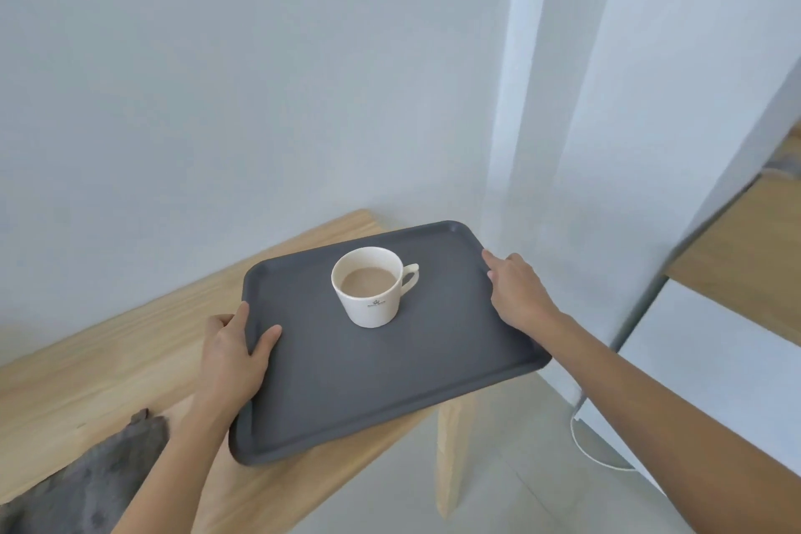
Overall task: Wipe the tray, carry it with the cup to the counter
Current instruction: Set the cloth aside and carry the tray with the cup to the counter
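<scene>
A dark grey rectangular tray [346,386] is held over the right end of a light wooden table [86,364], its right part reaching past the table's edge. A white cup [370,295] with milky brown drink stands upright on the tray's far middle, handle pointing right. My left hand [234,356] grips the tray's left rim, thumb on top. My right hand [518,295] grips the right rim near the far corner.
A grey cloth [86,486] lies on the table at the lower left, beside my left forearm. A white wall and sheer curtain [542,143] stand behind. At the right is a white cabinet with a wooden top [737,256]. A white cable [594,451] runs along the pale floor.
</scene>
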`<action>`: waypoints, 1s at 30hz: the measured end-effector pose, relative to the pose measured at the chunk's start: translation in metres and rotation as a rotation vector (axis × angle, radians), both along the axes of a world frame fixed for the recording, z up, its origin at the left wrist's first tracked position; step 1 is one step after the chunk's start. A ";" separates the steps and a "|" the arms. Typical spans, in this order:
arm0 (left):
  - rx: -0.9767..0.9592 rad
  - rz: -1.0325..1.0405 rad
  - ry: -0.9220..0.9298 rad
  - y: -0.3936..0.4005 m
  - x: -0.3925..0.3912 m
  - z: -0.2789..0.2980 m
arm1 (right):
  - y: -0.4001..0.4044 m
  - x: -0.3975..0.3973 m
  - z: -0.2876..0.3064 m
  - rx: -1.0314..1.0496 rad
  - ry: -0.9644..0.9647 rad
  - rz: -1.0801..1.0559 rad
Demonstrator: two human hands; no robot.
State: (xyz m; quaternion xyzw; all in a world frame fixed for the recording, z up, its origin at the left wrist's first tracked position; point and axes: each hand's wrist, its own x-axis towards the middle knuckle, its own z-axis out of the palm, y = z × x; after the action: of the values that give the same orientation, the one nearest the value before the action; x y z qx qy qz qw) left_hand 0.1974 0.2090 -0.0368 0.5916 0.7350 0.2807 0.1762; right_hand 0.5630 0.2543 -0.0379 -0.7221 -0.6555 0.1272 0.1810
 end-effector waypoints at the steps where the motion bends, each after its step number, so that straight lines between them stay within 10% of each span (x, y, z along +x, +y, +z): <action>1: 0.003 -0.030 -0.002 0.007 0.011 0.003 | -0.005 0.013 0.003 0.004 0.002 -0.033; 30: 0.082 -1.045 -0.050 0.066 0.662 -0.025 | -0.262 0.550 -0.002 0.001 0.059 -0.952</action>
State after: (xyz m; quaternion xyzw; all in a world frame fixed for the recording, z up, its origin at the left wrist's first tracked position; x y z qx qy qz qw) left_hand 0.8589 0.2754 -0.0617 0.8788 0.3260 0.1979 0.2867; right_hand 1.1133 -0.0079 -0.0394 -0.9381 -0.2465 0.0500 0.2380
